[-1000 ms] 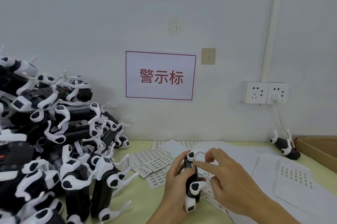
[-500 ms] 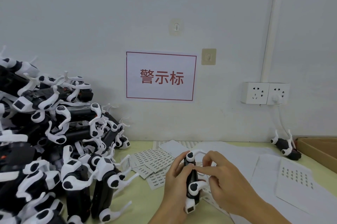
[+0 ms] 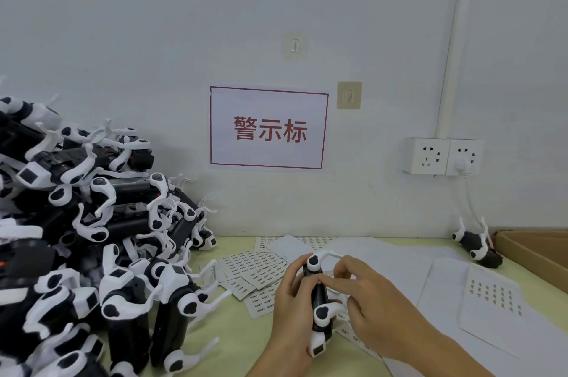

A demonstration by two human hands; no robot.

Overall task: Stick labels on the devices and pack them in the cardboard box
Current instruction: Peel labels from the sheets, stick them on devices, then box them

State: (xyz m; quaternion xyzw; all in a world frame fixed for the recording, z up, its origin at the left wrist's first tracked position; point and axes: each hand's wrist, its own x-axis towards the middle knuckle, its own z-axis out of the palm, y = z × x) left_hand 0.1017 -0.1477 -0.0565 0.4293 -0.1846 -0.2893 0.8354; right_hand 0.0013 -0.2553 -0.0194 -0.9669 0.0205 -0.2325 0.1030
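Note:
A black and white device (image 3: 319, 303) stands upright above the table's near middle, gripped by my left hand (image 3: 292, 306) from its left side. My right hand (image 3: 368, 300) comes in from the right, with thumb and forefinger tips pressed to the device's upper black body; whether a label lies under them is hidden. Small label strips (image 3: 255, 269) lie scattered on the table behind the device. A corner of the cardboard box (image 3: 534, 253) shows at the right edge.
A big heap of the same devices (image 3: 92, 238) fills the left side. One more device (image 3: 476, 244) lies by the wall near the box. White backing sheets (image 3: 491, 293) cover the table's right part. A wall socket (image 3: 442, 157) with a plugged cable hangs above.
My right hand's fingers have closed in from spread above the device to its upper body, thumb and forefinger now pressing there. The device stays in my left hand.

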